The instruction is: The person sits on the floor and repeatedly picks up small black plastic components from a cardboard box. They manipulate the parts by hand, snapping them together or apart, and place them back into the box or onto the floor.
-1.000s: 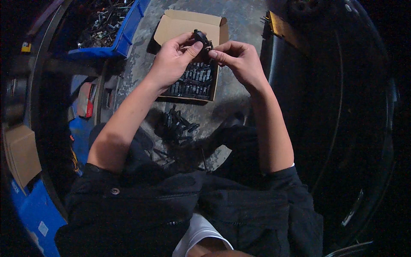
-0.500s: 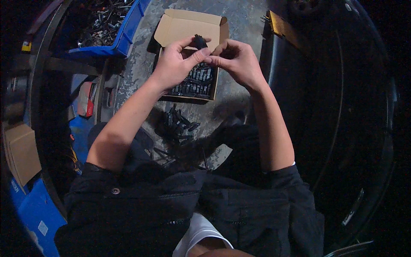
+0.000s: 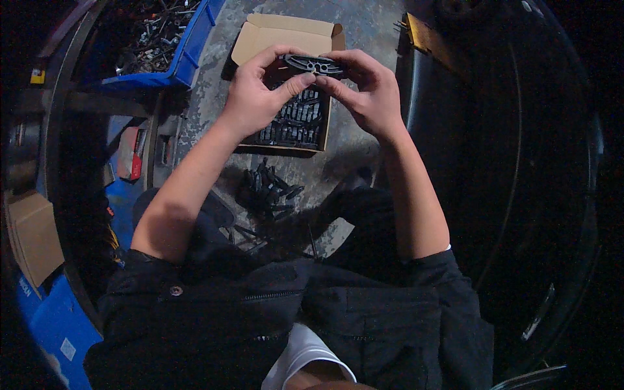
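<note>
A black curved part (image 3: 316, 65) with two round holes near its middle is held up level over the cardboard box (image 3: 286, 36). My left hand (image 3: 252, 93) pinches it from the left, thumb at the lower edge. From the right, my right hand (image 3: 372, 93) grips the other end, and the two thumb tips nearly meet under the holes. Below my hands the open box contains rows of dark pieces (image 3: 300, 116); my left hand hides some of them. A heap of loose black pieces (image 3: 270, 185) lies on the worn grey surface between the box and my legs.
At the far left stands a blue bin (image 3: 188, 58) filled with bolts and small metal parts. A red and white box (image 3: 132, 155) and a brown cardboard piece (image 3: 36, 234) are further left. A yellow plate (image 3: 426, 40) sits at the far right, beside a large dark panel.
The black part has been turned: earlier it stuck up narrowly by my left fingers, and now it lies crosswise with its holes showing. My right fingers have closed round its right end.
</note>
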`<move>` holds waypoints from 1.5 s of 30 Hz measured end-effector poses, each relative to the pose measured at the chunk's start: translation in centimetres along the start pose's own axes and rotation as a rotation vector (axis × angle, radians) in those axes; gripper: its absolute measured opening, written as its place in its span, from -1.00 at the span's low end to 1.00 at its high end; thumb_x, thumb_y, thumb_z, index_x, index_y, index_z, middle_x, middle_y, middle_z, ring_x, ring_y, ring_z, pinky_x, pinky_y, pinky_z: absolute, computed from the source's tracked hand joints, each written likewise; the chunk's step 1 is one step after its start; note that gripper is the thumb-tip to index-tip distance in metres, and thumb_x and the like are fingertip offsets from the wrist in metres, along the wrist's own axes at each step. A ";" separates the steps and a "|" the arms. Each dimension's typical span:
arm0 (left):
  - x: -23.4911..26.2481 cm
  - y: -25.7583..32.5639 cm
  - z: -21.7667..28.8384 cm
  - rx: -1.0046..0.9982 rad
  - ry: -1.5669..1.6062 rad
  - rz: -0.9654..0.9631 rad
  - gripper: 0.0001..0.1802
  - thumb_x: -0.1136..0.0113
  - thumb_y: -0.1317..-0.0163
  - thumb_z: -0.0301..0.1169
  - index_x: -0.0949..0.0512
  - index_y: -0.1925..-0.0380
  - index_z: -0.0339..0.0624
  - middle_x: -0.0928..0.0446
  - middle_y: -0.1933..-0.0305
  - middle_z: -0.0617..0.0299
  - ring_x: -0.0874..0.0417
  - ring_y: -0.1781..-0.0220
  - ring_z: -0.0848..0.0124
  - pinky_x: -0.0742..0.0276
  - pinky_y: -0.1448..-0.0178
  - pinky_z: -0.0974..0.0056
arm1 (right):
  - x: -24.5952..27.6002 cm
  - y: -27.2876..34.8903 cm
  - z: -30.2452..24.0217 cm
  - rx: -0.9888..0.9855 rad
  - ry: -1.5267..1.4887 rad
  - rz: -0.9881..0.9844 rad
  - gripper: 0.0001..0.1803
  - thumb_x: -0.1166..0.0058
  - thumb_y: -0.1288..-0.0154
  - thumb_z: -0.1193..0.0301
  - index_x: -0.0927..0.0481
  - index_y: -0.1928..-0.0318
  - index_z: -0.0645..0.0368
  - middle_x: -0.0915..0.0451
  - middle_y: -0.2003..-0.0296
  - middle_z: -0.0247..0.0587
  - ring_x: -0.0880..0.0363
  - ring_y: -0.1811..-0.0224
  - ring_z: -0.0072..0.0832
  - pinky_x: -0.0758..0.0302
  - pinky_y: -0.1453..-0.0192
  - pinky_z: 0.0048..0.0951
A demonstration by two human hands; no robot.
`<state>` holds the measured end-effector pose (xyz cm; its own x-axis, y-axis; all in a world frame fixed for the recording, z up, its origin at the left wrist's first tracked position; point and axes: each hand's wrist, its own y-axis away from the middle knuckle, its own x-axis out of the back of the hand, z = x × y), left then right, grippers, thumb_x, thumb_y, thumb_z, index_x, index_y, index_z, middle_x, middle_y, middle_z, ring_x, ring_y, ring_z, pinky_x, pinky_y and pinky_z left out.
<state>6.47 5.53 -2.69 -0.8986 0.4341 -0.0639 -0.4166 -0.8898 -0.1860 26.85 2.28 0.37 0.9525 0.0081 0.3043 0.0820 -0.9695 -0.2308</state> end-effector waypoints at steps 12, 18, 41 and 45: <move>0.6 -0.1 -0.4 0.158 -0.094 0.003 -0.63 -0.36 -0.28 -0.32 -0.58 0.00 -0.31 -0.65 0.12 0.23 -0.64 0.08 0.50 -0.57 -0.07 0.37 | -0.1 0.0 0.6 0.016 0.175 -0.031 -0.61 -0.40 -0.15 0.30 -0.68 0.03 0.17 -0.71 0.26 -0.11 -0.74 0.20 -0.33 -0.65 0.06 -0.34; 1.7 1.3 -1.0 0.287 -0.190 -0.128 -0.63 -0.34 -0.29 -0.29 -0.59 0.03 -0.33 -0.66 0.20 0.23 -0.63 0.18 0.53 -0.57 0.05 0.36 | -1.6 1.1 1.4 0.120 0.414 -0.188 -0.63 -0.36 -0.12 0.35 -0.66 0.03 0.09 -0.69 0.18 -0.09 -0.69 0.18 -0.12 -0.64 0.05 -0.25; 11.7 13.0 2.4 0.403 -1.082 -0.646 -0.47 -0.25 -0.26 -0.26 -0.46 -0.20 -0.21 -0.55 -0.10 -0.02 -0.54 -0.17 -0.02 -0.47 -0.26 0.02 | -5.1 9.3 23.7 -0.460 0.670 -0.395 -0.60 -0.33 -0.15 0.40 -0.64 -0.01 0.24 -0.73 0.16 -0.03 -0.74 0.13 -0.21 -0.63 0.00 -0.28; 12.3 13.5 3.0 0.406 -1.059 -0.662 -0.46 -0.25 -0.26 -0.27 -0.45 -0.21 -0.23 -0.54 -0.10 -0.04 -0.54 -0.16 -0.03 -0.48 -0.26 0.02 | -7.1 10.5 28.3 -0.550 0.694 -0.320 -0.62 -0.36 -0.07 0.34 -0.68 0.08 0.18 -0.72 0.18 -0.01 -0.72 0.10 -0.15 -0.62 -0.02 -0.23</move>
<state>-10.65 -1.58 -3.07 -0.1034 0.6470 0.7554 -0.6621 -0.6115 0.4332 29.21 -1.05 -30.33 0.5065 0.3180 0.8014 -0.0096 -0.9273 0.3741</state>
